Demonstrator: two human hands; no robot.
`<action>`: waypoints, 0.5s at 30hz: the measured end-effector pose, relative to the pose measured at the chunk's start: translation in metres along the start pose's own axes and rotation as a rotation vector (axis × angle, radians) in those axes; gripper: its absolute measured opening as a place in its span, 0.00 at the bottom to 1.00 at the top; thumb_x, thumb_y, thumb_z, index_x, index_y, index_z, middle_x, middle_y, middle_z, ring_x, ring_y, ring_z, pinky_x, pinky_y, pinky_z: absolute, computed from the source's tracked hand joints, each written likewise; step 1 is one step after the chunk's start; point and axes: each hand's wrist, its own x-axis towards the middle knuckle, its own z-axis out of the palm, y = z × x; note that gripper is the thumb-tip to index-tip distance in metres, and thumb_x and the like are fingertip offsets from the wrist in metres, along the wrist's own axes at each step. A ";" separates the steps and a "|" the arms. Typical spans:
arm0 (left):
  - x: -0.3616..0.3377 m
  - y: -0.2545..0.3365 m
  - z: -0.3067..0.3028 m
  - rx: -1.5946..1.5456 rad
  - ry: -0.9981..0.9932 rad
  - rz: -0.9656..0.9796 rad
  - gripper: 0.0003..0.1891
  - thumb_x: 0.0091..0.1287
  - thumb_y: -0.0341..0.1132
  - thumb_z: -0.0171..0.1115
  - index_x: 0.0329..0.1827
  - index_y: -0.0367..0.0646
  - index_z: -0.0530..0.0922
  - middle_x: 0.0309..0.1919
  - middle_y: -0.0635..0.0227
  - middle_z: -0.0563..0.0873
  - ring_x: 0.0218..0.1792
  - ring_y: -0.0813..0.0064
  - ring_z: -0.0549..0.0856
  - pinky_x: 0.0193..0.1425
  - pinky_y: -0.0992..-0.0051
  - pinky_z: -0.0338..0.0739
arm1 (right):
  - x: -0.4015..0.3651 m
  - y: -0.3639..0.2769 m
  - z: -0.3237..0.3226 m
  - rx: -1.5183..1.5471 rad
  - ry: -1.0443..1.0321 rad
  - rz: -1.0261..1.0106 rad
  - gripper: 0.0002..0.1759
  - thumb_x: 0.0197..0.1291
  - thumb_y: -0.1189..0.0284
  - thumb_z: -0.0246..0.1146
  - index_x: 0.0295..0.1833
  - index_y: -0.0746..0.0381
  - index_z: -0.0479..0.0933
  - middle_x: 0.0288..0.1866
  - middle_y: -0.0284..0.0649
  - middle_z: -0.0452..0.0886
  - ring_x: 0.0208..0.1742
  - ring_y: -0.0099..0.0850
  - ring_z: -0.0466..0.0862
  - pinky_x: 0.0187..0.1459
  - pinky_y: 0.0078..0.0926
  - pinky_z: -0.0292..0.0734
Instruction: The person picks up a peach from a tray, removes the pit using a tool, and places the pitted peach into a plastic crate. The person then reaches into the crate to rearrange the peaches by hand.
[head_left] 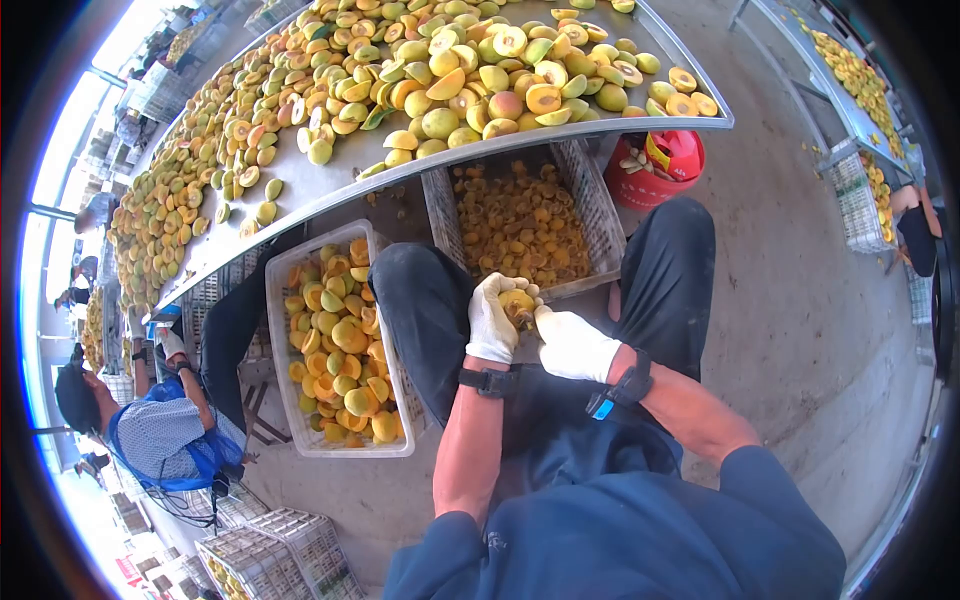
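Observation:
My left hand (494, 318), in a white glove, is closed around a yellow peach half (517, 303) above my lap. A brownish patch shows on the fruit's near side. My right hand (575, 343), also gloved, is closed with its fingertips right beside the fruit. Whatever it grips, if anything, is hidden by the fingers. Below and beyond my hands, between my knees, a crate (607, 225) holds many brownish-yellow scraps. By my left knee stands a white crate (400, 437) filled with cleaner yellow peach halves.
A metal table (345, 190) heaped with halved peaches (440, 90) spans the area ahead. Under its right corner sits a red bucket (640, 188) with items inside. Another person (170, 440) works at the left. Stacked crates (290, 550) stand lower left; a second table (820, 70) is far right.

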 end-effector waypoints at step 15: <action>-0.011 -0.007 0.004 0.006 0.014 0.286 0.14 0.64 0.27 0.59 0.53 0.36 0.75 0.30 0.57 0.82 0.28 0.61 0.84 0.35 0.64 0.85 | 0.008 0.004 0.011 0.155 -0.064 0.046 0.16 0.55 0.76 0.54 0.48 0.74 0.70 0.38 0.61 0.81 0.43 0.57 0.82 0.43 0.46 0.78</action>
